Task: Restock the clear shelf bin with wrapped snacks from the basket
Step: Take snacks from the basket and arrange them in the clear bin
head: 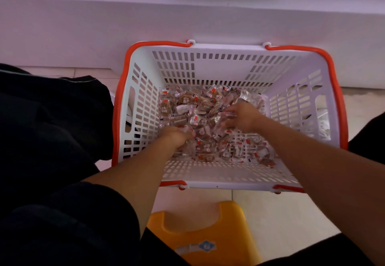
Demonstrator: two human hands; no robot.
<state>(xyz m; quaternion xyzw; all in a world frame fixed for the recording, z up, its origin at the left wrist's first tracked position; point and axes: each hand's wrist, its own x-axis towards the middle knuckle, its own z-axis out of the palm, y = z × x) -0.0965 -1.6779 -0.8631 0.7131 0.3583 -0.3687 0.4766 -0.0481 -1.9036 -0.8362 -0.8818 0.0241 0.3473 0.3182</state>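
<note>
Both hands' fingers curled into wrapped snacks in basket; yellow stool near.

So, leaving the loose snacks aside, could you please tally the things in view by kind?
Baskets: 1, white basket
Stools: 1, yellow stool
Hands: 2, left hand, right hand
Total: 4

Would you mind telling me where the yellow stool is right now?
In the head view, the yellow stool sits on the floor at bottom centre, just in front of the white basket's near wall, between the person's forearms.
</note>
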